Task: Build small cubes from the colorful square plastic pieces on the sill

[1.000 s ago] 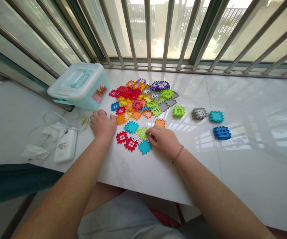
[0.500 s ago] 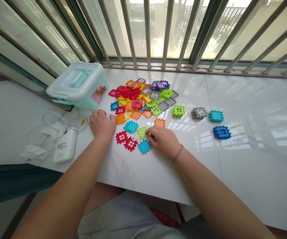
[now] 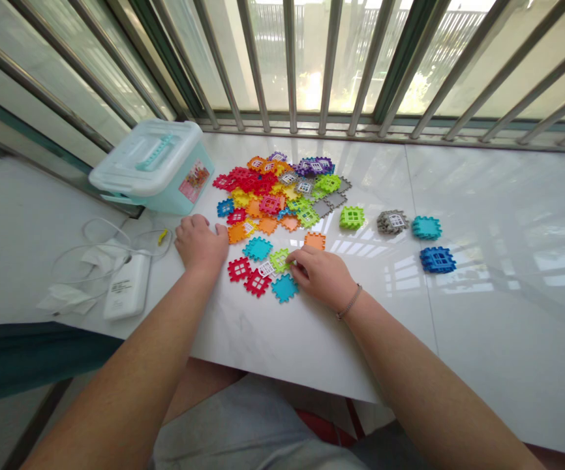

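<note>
Curling narrowly, my right hand [image 3: 319,275] is touching the lime tile [image 3: 280,260] mid-frame, but whether gripping, I cannot tell; my left hand [image 3: 201,243] is resting, grip hidden, left of centre. Four colour-sorted stacks [image 3: 438,260] are standing at right; a mixed heap [image 3: 263,184] is lying loose, upper centre.

Daylight pours in through the barred window [image 3: 312,85], kinda blown out in the middle. Glossy white tabletop [image 3: 498,339] catches streaky reflections and glare. Fine detail's soft, with wide-angle stretch toward the edges.
</note>
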Demonstrator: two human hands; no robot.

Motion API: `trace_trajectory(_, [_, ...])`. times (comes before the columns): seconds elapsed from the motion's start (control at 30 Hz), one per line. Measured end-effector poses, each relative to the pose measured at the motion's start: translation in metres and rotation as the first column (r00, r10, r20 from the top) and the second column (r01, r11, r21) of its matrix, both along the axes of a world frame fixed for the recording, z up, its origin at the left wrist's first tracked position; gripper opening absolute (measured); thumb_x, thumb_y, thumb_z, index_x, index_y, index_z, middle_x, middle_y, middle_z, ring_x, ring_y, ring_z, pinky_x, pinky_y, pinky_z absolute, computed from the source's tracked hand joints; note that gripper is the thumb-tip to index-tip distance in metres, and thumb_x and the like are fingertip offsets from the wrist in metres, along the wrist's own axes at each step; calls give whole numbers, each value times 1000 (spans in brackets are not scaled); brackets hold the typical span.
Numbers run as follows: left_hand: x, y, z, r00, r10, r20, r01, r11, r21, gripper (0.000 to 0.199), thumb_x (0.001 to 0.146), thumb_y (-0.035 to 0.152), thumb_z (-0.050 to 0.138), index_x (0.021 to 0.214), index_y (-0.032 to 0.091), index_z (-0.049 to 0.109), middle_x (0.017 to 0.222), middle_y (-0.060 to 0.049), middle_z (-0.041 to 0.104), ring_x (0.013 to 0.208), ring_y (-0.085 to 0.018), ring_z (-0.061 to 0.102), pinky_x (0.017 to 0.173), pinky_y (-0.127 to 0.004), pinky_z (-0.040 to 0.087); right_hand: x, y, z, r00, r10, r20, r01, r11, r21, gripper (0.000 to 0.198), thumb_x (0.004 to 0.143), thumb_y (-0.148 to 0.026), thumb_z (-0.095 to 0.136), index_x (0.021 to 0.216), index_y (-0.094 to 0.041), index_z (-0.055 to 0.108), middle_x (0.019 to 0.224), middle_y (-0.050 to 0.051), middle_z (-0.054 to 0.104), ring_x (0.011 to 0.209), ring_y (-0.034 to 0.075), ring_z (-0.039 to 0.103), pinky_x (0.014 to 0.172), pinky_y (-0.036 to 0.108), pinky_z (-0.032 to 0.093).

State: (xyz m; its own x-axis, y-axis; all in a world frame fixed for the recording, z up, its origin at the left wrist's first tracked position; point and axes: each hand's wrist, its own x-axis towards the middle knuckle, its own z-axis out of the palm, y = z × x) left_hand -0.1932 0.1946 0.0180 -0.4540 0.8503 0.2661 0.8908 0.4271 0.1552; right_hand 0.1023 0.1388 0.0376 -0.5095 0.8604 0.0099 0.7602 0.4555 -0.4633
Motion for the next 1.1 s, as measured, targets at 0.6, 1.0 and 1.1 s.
trace_trajectory(0.6, [-3,1,-5,1000,-2,6,2,1000,17,31,99,37,56,122,18,63,137,-23,62,130,-44,56,108,-60,50,0,1,-3,1000,1,-8,-1,1000,13,26,109,-32,54,123,-28,75,118,5,78,95,20,71,75,29,41])
trace_trajectory(1.0, [-2,1,-3,999,-1,-34,2,1000,14,30,98,37,56,119,18,64,134,-23,64,128,-43,59,104,-57,52,0,0,-2,1000,3,-15,-3,1000,15,26,109,-32,54,123,-28,75,118,5,78,95,20,71,74,29,40])
trace_trajectory(1.1, [-2,1,-3,999,-4,-38,5,1000,16,29,98,37,56,119,18,64,134,-23,64,127,-43,59,104,-57,53,0,0,-2,1000,2,-19,-2,1000,16,26,109,-32,54,123,-28,75,117,4,78,94,19,71,74,29,40])
